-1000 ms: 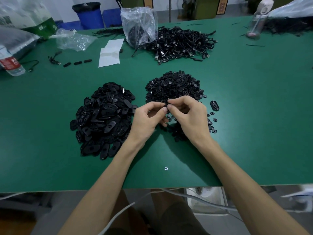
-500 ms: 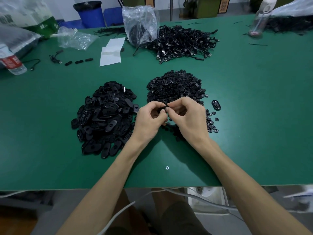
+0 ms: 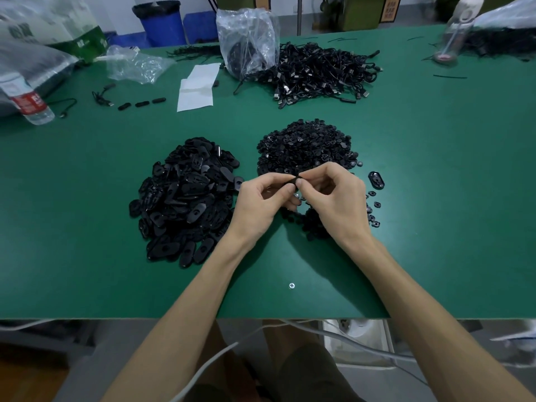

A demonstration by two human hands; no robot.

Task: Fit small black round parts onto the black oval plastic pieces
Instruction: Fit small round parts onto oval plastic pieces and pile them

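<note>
- Left of centre on the green table [image 3: 435, 198]: a big heap of oval pieces [image 3: 185, 198], loosely piled. Some show a hole or slot in the face. I cannot tell whether any already carry a round part.
- Left hand [image 3: 258, 201]: raised just above the table, fingers curled, thumb and fingertips clamped on a small black piece [image 3: 294, 181] where the two hands meet.
- Directly behind the hands: a heap of small round parts [image 3: 304, 146], large and dense.
- Right hand [image 3: 336, 204]: thumb and forefinger pinched on the same black piece from the other side. The piece is mostly hidden, so I cannot tell whether an oval and a round part are both in there.
- Under the right wrist: a small dark cluster [image 3: 313, 224], contents unclear.
- Right of the hands: one lone oval piece [image 3: 376, 179] lying flat, with loose round parts [image 3: 372, 208] scattered just below it.
- Judgement: one fitting looks to be in hand. With both heaps this full, the job reads as early, with most of it left.
</note>
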